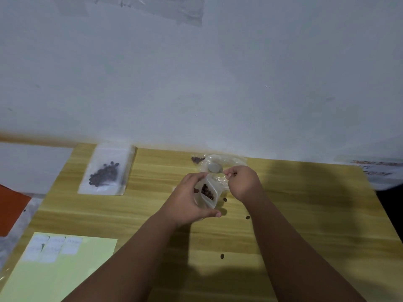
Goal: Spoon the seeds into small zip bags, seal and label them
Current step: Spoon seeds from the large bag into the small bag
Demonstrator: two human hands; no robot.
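Note:
My left hand point(187, 199) grips a small clear zip bag point(208, 196) with dark brown seeds inside, held above the wooden table point(305, 214). My right hand point(242, 182) pinches the handle of a metal spoon point(214, 167), whose bowl lies over a crumpled clear plastic bag point(224, 161) just behind the small one. A little pile of loose seeds point(197, 159) sits beside that plastic bag. A filled zip bag of seeds point(106, 171) lies flat at the far left of the table.
Several stray seeds point(222, 256) lie scattered on the table near my arms. A yellow sheet with white labels point(52, 249) lies at the front left. A white sheet point(32, 164) and an orange object point(11, 212) are at the left edge. The wall stands right behind the table.

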